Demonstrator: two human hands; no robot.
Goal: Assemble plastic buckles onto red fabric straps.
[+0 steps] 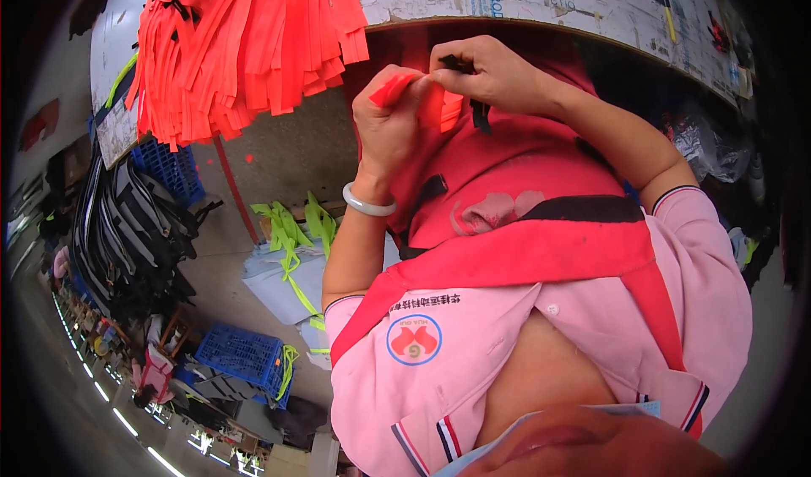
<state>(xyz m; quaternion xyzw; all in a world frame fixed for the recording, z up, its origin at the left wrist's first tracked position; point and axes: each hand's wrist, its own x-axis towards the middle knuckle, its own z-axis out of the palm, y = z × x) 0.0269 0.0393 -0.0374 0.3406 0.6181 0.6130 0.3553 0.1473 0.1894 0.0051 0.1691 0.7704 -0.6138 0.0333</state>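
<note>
My left hand [389, 126], with a pale bangle at its wrist, is closed round a bright orange-red webbing strip [391, 91]. More of the orange-red webbing [451, 111] shows below the fingers, between my two hands. My right hand [498, 76] is closed in a pinch on a short black strap [457, 64], whose other end hangs under the fingers. The fingertips of both hands meet in front of my red apron [498, 168]. Where the black strap and the webbing meet, the fingers hide them.
A thick bundle of orange-red strips [245, 46] hangs over the edge of the worn table [422, 0]. Black straps [127, 232] hang at the left, near a blue crate [173, 168]. Lower stand another blue crate [241, 359] and yellow-green strips [291, 232] on pale sheets.
</note>
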